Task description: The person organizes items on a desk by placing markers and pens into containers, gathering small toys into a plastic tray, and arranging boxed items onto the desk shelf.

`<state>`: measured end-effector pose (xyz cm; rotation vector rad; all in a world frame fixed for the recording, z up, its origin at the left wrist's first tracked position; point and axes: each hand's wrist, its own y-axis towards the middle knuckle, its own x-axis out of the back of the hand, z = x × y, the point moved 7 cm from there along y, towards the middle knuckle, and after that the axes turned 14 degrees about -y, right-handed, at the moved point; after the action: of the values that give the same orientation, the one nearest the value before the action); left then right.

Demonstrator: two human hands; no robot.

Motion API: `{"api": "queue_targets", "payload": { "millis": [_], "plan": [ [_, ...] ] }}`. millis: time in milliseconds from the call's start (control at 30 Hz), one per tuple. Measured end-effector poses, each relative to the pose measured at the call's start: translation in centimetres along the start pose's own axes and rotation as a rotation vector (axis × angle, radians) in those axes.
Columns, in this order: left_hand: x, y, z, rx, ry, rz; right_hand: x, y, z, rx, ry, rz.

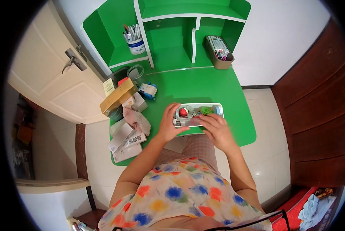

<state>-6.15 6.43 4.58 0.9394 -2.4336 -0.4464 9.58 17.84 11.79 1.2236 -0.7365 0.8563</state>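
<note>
A white rectangular tray (221,107) lies near the front edge of the green desk. Inside it are a clear container (188,109) with a red item (183,112), a green item (206,111) and a light-blue round item (217,110) at the right end. My left hand (169,124) is at the tray's left end, thumb and fingers spread apart around the corner. My right hand (217,129) reaches over the tray's front right part, slightly blurred; its fingertips are over the contents, and whether they hold anything is unclear.
At the desk's left side are a gold box (119,97), a pinkish cloth (137,120), white boxes (127,153), a blue-and-white item (148,91) and a clear cup (135,72). Pens stand in a white holder (136,46) and a brown basket (223,63) on the green shelf unit.
</note>
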Motion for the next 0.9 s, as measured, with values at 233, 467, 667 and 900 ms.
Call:
{"api": "queue_targets", "payload": {
  "millis": [233, 467, 667, 900],
  "plan": [
    [0.0, 0.0, -0.5, 0.014, 0.030, -0.002, -1.6, 1.0, 0.3, -0.064, 0.025, -0.006],
    [0.0, 0.0, -0.5, 0.005, 0.012, -0.007, -2.3, 1.2, -0.7, -0.078, 0.052, -0.087],
    [0.0, 0.0, -0.5, 0.007, 0.005, -0.009, -2.3, 1.3, -1.3, -0.086, 0.028, -0.085],
    [0.0, -0.1, -0.5, -0.013, -0.004, -0.022, -3.3, 1.0, -0.1, -0.040, 0.117, -0.013]
  ]
}}
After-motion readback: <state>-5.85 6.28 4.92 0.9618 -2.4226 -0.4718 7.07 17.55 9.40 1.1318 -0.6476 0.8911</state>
